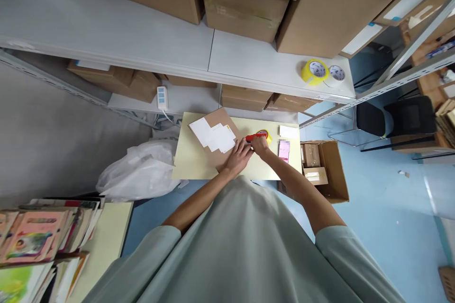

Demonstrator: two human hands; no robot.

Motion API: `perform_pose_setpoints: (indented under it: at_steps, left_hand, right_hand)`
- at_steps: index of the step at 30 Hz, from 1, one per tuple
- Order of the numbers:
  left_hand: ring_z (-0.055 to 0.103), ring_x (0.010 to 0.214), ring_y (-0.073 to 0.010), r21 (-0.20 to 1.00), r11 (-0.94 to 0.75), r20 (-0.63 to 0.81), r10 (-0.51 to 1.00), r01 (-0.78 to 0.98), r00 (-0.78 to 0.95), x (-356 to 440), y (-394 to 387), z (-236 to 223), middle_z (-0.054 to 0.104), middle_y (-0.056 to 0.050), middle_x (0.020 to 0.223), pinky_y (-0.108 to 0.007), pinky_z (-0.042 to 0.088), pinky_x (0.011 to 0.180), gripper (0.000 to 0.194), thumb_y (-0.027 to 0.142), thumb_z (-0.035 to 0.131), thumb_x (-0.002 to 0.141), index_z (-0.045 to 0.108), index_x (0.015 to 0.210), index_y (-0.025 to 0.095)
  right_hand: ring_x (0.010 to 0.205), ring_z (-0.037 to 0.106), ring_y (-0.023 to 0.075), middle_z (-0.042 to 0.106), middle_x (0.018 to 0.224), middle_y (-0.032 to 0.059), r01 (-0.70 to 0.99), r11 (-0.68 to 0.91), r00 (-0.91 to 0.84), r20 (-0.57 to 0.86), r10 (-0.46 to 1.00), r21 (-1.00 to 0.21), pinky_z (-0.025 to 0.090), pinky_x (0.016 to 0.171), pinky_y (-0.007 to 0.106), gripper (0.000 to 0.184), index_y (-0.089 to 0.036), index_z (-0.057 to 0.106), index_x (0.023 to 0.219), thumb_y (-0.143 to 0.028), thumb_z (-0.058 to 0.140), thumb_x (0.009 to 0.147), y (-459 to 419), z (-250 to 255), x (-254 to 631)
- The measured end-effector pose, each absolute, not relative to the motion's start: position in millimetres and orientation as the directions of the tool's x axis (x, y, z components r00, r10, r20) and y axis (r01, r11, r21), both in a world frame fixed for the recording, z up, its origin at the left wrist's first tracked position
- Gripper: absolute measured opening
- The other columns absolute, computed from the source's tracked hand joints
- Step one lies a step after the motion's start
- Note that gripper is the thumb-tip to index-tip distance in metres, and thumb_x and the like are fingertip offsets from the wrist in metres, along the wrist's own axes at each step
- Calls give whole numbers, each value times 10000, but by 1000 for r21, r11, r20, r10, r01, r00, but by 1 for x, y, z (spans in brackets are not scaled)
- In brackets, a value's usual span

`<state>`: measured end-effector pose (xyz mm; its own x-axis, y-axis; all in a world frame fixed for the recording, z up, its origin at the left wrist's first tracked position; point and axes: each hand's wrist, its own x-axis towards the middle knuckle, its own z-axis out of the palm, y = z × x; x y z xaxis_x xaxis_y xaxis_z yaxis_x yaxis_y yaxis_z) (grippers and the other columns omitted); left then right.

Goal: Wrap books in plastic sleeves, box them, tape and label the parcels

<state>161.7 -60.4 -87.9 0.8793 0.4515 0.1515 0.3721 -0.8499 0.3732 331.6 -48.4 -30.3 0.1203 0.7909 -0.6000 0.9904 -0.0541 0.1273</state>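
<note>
Red tape dispenser (251, 138) gripped in right hand (260, 146), just far-right of left hand (240, 156), which is laid flat at cardboard's (214, 157) right edge.

Red tape dispenser (250, 138), held over the middle of the pale desk (190, 165), partly covered, just right of the cardboard | Yellow tape roll (269, 139) shows at the dispenser's right end, partly hidden | Brown cardboard piece (222, 117) lies askew, white sheets (215, 136) overlapping on top, one jutting past its left edge
</note>
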Motion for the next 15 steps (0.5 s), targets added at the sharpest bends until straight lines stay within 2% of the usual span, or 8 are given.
perform_pose_setpoints:
  at_steps: [7,12,15]
  left_hand:
    - [327,1728,-434,386,-850,176,451,360,875,161,-58,-87,687,-177,1522,-733,289,1406,418,126,495,1084,742,1417,178]
    - [332,1728,-431,417,-851,193,427,320,883,160,-61,-89,695,-194,1520,-753,257,1410,445,85,507,1032,738,1402,174]
    - [333,1728,-433,450,-838,191,428,309,883,162,-62,-91,682,-207,1553,-752,270,1405,476,79,503,1021,734,1427,169]
  right_hand:
    - [1056,807,334,853,1155,250,973,-114,214,-589,779,203,528,873,408,270,-139,828,1201,-247,620,1065,-55,-10,347]
    - [1046,798,328,845,1156,267,967,-109,230,-608,760,230,527,844,387,245,-80,828,1116,-81,612,1002,-57,-9,338]
    - [1006,800,346,845,1113,283,972,-92,211,-629,748,216,542,823,398,206,-60,827,1061,-38,659,943,-51,-15,323]
